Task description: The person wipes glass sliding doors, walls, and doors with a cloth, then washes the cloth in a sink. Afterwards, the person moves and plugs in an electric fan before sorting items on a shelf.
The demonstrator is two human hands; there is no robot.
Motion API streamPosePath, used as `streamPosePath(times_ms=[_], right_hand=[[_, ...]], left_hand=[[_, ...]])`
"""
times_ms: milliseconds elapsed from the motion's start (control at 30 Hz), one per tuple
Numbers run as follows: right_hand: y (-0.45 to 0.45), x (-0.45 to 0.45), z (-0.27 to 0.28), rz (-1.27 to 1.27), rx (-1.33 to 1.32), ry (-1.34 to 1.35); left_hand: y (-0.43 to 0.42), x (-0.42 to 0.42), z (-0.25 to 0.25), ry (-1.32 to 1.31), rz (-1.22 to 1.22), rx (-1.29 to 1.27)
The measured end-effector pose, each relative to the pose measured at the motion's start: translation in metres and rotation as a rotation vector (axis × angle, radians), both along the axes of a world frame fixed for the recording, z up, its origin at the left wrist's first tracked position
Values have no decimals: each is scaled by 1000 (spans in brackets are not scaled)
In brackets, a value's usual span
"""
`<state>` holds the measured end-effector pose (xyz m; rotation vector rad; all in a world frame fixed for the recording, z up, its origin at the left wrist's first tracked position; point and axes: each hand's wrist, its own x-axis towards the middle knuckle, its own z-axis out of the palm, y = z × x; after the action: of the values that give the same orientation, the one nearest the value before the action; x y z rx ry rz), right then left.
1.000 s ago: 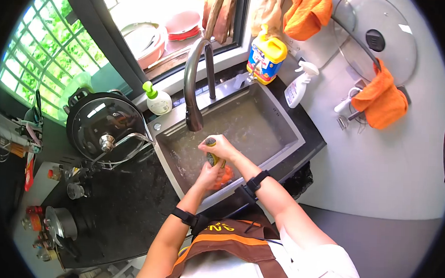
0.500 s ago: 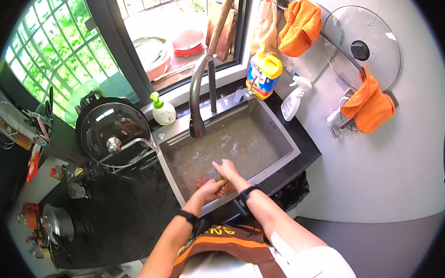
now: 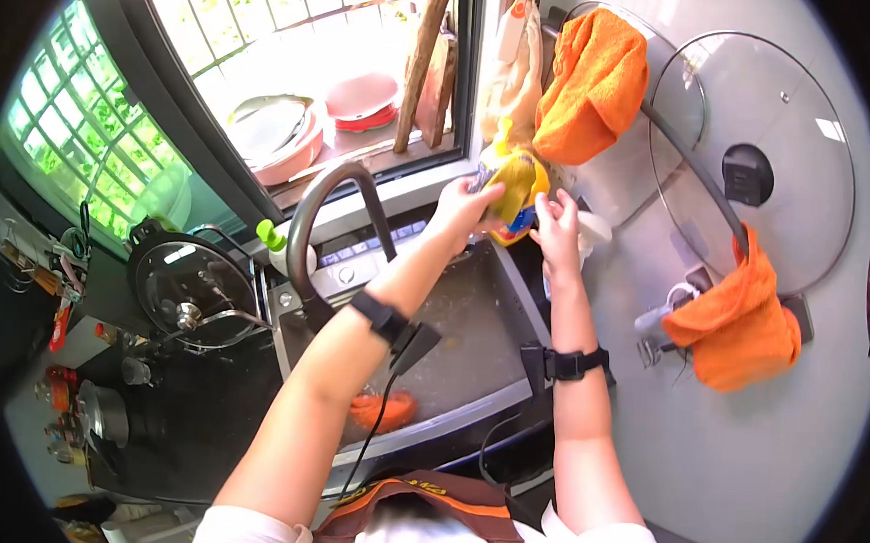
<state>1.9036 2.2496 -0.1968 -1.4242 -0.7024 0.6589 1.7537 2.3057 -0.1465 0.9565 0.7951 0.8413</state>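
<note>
My left hand (image 3: pixel 459 212) is closed on an olive-yellow soft piece (image 3: pixel 506 193), perhaps a sponge or cloth; its exact kind is unclear. It is held up in front of the yellow jug (image 3: pixel 539 182) with a blue label, at the sink's back right corner. My right hand (image 3: pixel 559 236) has its fingers apart close beside the jug's right side; I cannot tell whether it touches. Below, the sink (image 3: pixel 426 428) has cloudy water in it, and an orange cloth (image 3: pixel 386 411) lies at its near side.
The dark faucet (image 3: pixel 306 227) arches over the sink's left part. A green-topped pump bottle (image 3: pixel 273 237) stands behind it. A white spray bottle (image 3: pixel 592 230) is partly hidden by my right hand. Orange towels (image 3: pixel 594 89) and glass lids (image 3: pixel 801 122) hang on the right wall. A lidded wok (image 3: pixel 187 285) sits left.
Both hands have come up out of the sink to the yellow jug at the back. My left hand carries the olive-yellow piece, and my right hand has opened. The view has shifted.
</note>
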Motion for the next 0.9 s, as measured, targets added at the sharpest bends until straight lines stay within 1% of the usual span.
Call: streamPosePath(times_ms=[33,67,100,133,200,233,267,333,400,467,533,567,600,667,733,767,800,867,900], right_hand=[[-2,6,8,36,22,1],[-11,10,14,71,43,2],[-16,12,11,36,41,-12],[-22,15,1,66,9,-45],[-35,16,-24,77,-1,43],[-40,18,-42,97,14,6],[-44,19,-60,118,22,-23],[-56,7,-64,161,22,-28],[-65,-6,-69,198,19,-83],[-69,-15,-81,278,11,-133],[-72,-21,-91,353,-110,-80],[-74,-24,-93,362,-124,-75],[-73,-28,-92,349,-125,-117],[-68,-27,-85,336,-136,-154],[-47,-20,-63,140,151,-522],[-36,-15,-50,111,194,-508],[-22,-8,-38,82,242,-495],[2,10,-24,0,249,-591],[14,18,-19,-24,268,-630]], left_hand=[[20,21,4,-10,63,5],[40,36,8,36,30,-3],[52,50,13,45,67,-37],[63,64,13,55,101,-77],[85,86,4,32,121,-115],[86,90,8,-85,102,-125],[87,96,10,-80,123,-125],[92,106,9,45,121,-75],[100,112,-2,270,151,35],[125,119,-28,308,67,30],[114,118,-20,302,147,20],[109,116,-13,300,176,15],[106,115,-11,523,276,345],[91,110,-8,748,362,671],[69,102,-7,950,329,1130],[67,104,-9,994,279,1093],[71,105,-17,996,278,1090],[96,107,-44,961,224,1227],[113,112,-56,892,257,1293]])
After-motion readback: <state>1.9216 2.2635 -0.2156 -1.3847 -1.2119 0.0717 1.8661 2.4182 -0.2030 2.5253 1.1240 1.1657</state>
